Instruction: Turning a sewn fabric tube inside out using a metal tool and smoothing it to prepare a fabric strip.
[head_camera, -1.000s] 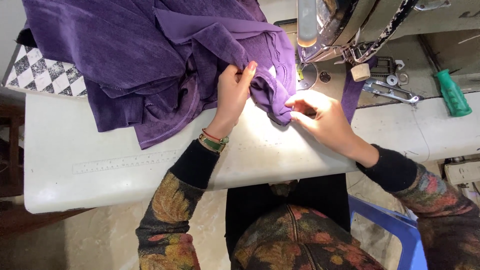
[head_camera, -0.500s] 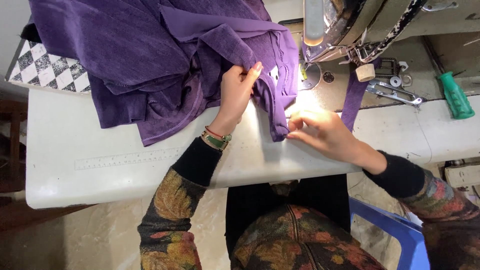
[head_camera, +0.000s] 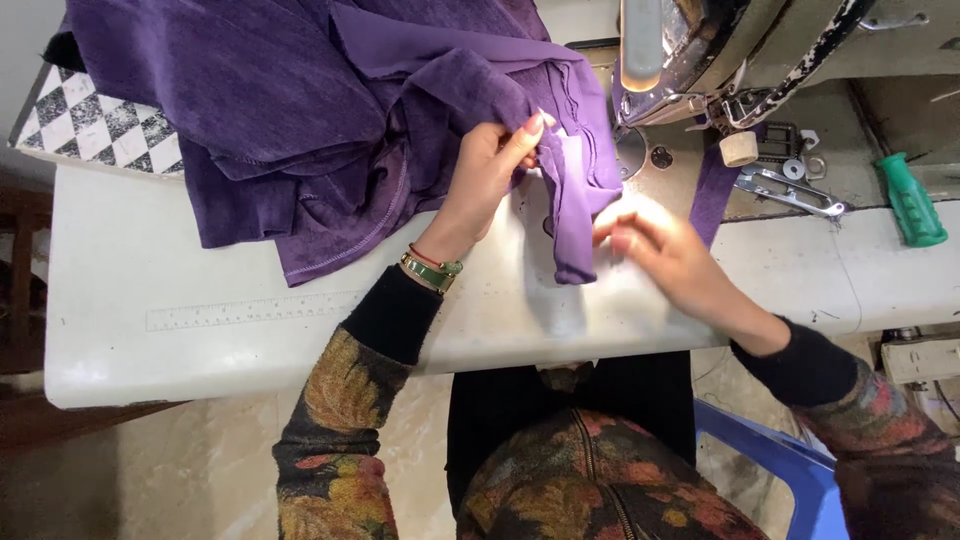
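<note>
On the sewing table (head_camera: 200, 330), left hand (head_camera: 485, 180) pinches purple garment (head_camera: 300, 110); right hand (head_camera: 660, 245) loosely open.

Floral-patterned sleeves (head_camera: 330, 420) over black cuffs (head_camera: 395, 315); green-and-gold bracelets (head_camera: 432, 268) at the left wrist; matching floral garment below.

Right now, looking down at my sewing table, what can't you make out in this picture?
Head view only:
- Sewing machine: its top is cut off by the upper edge; the needle can't be seen.
- Right hand: blurred and washed out by glare, so its grip can't be told.
- Left hand: pinches the purple garment, whose folds hide its thumb.
- Garment shape: bunched, cut off at the top.
- Ruler marks on the table: too small.
</note>
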